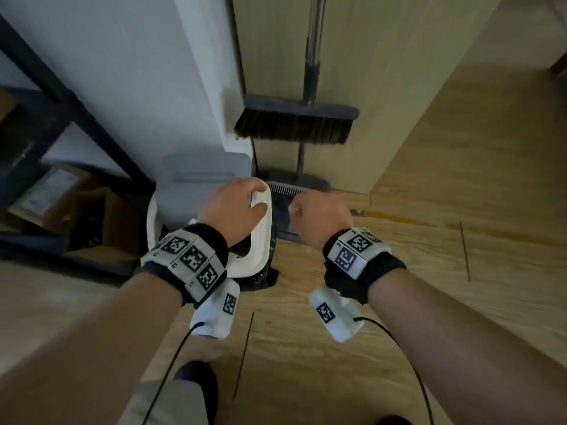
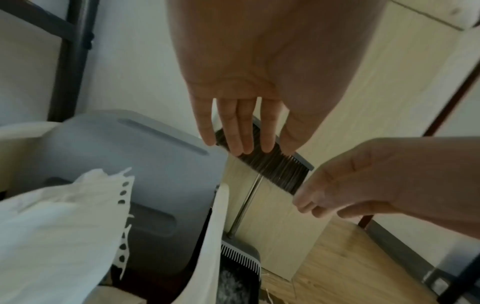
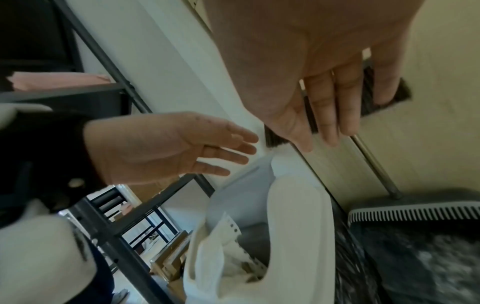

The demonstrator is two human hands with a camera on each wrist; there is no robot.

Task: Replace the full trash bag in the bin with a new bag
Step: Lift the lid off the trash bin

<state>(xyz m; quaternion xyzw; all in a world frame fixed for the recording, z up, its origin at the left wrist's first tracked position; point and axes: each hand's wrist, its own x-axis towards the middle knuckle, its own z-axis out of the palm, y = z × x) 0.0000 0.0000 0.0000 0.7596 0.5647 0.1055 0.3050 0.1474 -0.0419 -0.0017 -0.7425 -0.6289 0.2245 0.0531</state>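
1. Left hand (image 1: 234, 210) hovers over the bin (image 1: 260, 240), fingers straight and relaxed, holding nothing; whether it touches the white rim is unclear.
2. Right hand (image 1: 322, 214) hangs just right of the bin, over the dustpan (image 1: 291, 191), fingers loose, holding nothing.
3. Bin stands on the wood floor (image 1: 429, 271) by the wall, grey lid (image 1: 205, 176) up at the back.
4. White paper (image 2: 64, 226) fills the bin; black bag (image 1: 270, 277) shows under the rim.
5. Broom (image 1: 294, 124) leans upright behind the dustpan.
6. Dark shelf (image 1: 46, 124) with boxes (image 1: 52, 191) stands left of the bin.
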